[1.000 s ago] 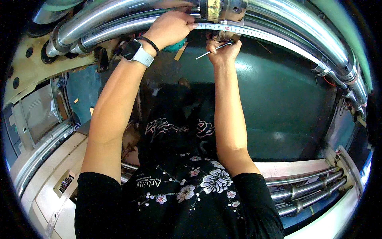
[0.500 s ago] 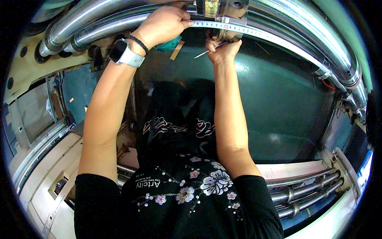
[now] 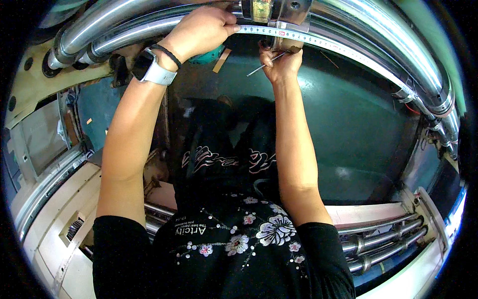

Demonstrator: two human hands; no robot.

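A white measuring tape [image 3: 348, 48] runs along the metal bars at the far side. My left hand [image 3: 203, 31] is closed, pinching the tape's edge between thumb and fingers beside a bar. Beneath a shiny metal bracket block [image 3: 295, 14], my right hand [image 3: 284, 64] is closed round a thin metal rod [image 3: 255, 72], which sticks out to the lower left. The fingers of that hand also reach up against the block's underside, where they are partly hidden. In front of the block, the tape passes just above my right hand.
Thick polished rollers [image 3: 398, 40] curve across the far side. Below them spreads a dark green panel [image 3: 348, 124]. Several thinner rollers [image 3: 383, 244] lie at the near right. A pale machine frame [image 3: 55, 234] stands at the near left. A tan strip [image 3: 222, 60] lies beyond my legs.
My right forearm has shifted slightly right, and the rod in that hand tilts more steeply. My left hand stays on the tape, its wrist slightly further left.
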